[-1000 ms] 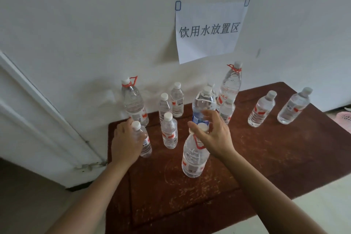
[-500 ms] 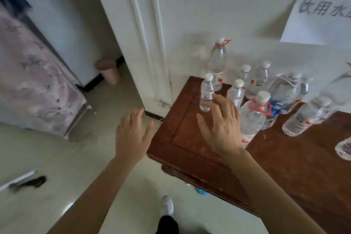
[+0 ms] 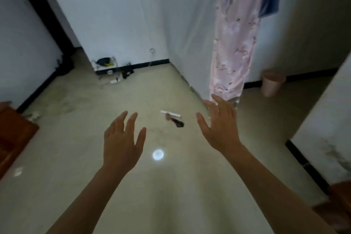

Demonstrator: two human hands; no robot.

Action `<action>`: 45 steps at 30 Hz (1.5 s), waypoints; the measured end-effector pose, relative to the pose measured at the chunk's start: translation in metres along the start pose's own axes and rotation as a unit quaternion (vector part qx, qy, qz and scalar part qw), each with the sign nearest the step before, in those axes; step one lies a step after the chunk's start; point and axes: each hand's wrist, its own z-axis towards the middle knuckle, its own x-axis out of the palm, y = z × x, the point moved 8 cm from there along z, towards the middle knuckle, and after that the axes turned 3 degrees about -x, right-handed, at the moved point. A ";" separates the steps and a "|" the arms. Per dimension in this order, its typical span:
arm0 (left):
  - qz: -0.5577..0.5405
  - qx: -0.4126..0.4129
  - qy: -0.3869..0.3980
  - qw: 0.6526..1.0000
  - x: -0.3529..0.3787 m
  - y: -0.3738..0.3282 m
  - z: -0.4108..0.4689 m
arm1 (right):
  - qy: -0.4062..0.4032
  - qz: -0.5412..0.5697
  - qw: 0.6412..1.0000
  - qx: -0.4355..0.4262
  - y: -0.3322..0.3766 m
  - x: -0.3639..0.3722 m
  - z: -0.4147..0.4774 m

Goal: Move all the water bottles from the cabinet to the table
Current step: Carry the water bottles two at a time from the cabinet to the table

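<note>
Two hands out in front of me, and both are hanging open: my left hand (image 3: 121,138) is spreading straight fingers palm down, my right hand (image 3: 220,129) is doing the same a little higher, neither one touching or carrying anything. The water bottles are lying outside this view, so I cannot tell where they are standing or which way they are pointing. Under my hands the pale floor (image 3: 76,167) is running wide towards the far walls. One white strip (image 3: 170,113) and one dark scrap (image 3: 178,123) are lying between my hands. One red-brown wooden piece (image 3: 15,138) is edging in at left, one white wall corner (image 3: 326,129) is closing the right side, and one pink bin (image 3: 273,83) is sitting beyond one hanging pink cloth (image 3: 233,43).
</note>
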 end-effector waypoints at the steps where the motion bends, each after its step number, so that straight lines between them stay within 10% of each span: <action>1: 0.022 -0.027 0.008 0.999 -0.010 0.052 -0.007 | 0.019 0.027 0.999 -0.024 0.047 0.040 0.011; 8: 0.113 -0.230 0.022 0.966 -0.078 0.339 -0.070 | 0.181 0.135 0.951 -0.210 0.350 0.245 0.007; 30: 0.169 -0.550 -0.001 0.818 -0.046 0.770 0.082 | 0.347 0.225 0.833 -0.368 0.678 0.696 0.213; 45: 0.146 -0.610 -0.020 0.779 -0.047 1.131 0.099 | 0.401 0.205 0.764 -0.462 0.975 0.934 0.220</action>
